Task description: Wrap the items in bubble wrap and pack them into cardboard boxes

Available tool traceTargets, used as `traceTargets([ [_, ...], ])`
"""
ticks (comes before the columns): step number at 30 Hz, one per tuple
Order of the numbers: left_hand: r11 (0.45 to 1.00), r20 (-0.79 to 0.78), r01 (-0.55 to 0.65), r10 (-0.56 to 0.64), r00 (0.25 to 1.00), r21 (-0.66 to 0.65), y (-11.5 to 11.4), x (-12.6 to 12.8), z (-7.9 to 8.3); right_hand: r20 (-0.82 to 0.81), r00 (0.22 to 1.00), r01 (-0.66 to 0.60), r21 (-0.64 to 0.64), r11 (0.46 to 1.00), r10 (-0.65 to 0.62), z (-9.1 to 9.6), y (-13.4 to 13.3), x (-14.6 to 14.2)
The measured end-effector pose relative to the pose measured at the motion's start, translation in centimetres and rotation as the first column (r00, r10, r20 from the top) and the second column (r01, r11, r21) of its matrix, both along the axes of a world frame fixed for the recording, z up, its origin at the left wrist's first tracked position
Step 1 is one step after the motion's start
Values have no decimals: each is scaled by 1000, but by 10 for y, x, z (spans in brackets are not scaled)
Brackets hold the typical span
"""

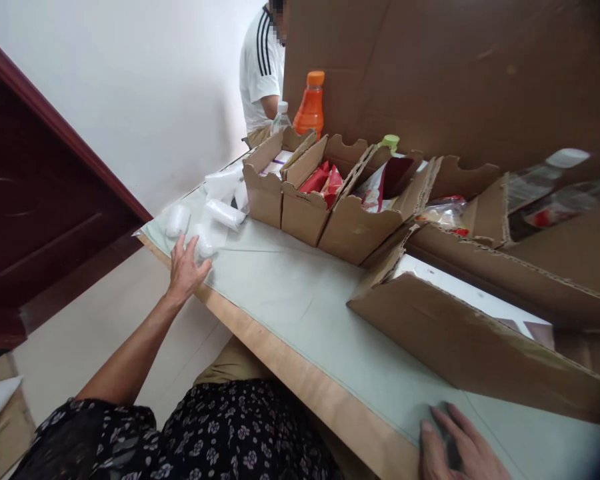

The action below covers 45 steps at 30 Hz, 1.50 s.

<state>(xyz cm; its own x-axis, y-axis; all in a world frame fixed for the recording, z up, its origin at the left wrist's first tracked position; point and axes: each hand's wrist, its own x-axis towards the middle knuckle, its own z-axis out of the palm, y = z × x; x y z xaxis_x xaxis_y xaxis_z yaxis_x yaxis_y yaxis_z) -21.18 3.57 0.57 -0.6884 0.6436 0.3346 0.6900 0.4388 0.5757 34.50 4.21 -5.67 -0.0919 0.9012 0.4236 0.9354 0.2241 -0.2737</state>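
White bundles point(225, 215), glossy, rounded and wrapped in plastic, lie on the surface point(290, 293) at 9 o'clock in the head view, just beside the left hand point(183, 277), its fingers spread. At 1 o'clock, markings on red packets point(316, 180) are too small to read. Near 5 o'clock, the lower edge crops the right hand point(473, 460), its visible fingers parted.

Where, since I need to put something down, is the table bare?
The widest bare patch of table lies between the left hand, the boxes and the wooden edge. A strip runs past the long box to the right hand. Crowded: the left corner, by white bundles.
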Motion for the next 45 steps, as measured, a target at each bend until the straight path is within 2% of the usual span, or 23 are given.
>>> traceTargets([
  [3,999,64,-31,29,998,32,13,-12,-1,-2,1000,-10,-8,1000,10,3,-1,-1],
  [7,985,146,-82,60,987,149,20,-17,5,-26,1000,4,-7,1000,-4,2,0,-2],
  [11,938,240,-128,50,970,321,5,-7,25,-76,997,18,-29,999,-20,2,-1,1],
  [13,909,309,-133,5,951,396,-7,7,36,-120,990,73,-17,997,-74,6,-5,-3],
  [15,887,397,-122,-74,915,446,-16,27,44,-194,976,108,19,994,-102,15,-12,-18],
  [16,883,448,-106,-126,885,458,-19,40,46,-240,968,85,44,995,-72,21,-18,-30],
  [17,883,501,-82,-183,846,461,-19,55,46,-285,958,28,65,997,-8,29,-24,-45],
  [19,896,606,-13,-290,740,444,-16,92,42,-348,917,-173,96,980,196,44,-36,-82],
  [21,907,692,81,-371,619,413,-12,134,37,-356,843,-389,116,914,404,57,-43,-118],
  [24,897,798,310,-428,424,316,-16,195,36,-326,775,-528,135,839,541,65,-41,-152],
  [26,824,851,524,-423,312,217,-24,221,41,-337,774,-538,95,838,536,64,-38,-153],
  [29,639,846,746,-491,209,188,-31,235,50,-497,758,-522,-71,850,424,61,-38,-134],
  [31,513,818,822,-565,105,249,-29,237,53,-645,705,-519,-187,834,295,62,-43,-121],
  [33,370,821,882,-570,-34,293,-25,238,52,-746,639,-515,-231,826,189,65,-46,-112],
  [36,204,873,925,-443,-204,320,-20,242,45,-837,544,-475,-246,845,62,70,-46,-104],
  [37,193,897,927,-375,-234,323,-18,243,43,-864,503,-443,-270,855,-12,70,-44,-101],
  [38,220,918,922,-313,-244,320,-15,244,41,-889,447,-396,-297,869,-100,71,-42,-98],
  [39,272,936,912,-261,-236,306,-12,244,38,-908,374,-341,-322,883,-187,71,-39,-94],
  [42,480,966,845,-209,-152,236,4,239,33,-930,143,-225,-363,904,-338,70,-30,-82],
  [44,614,973,767,-225,-56,186,17,234,29,-922,77,-222,-388,895,-380,67,-26,-73],
  [45,677,974,717,-227,-8,164,23,232,27,-914,90,-219,-407,887,-397,66,-26,-69],
])
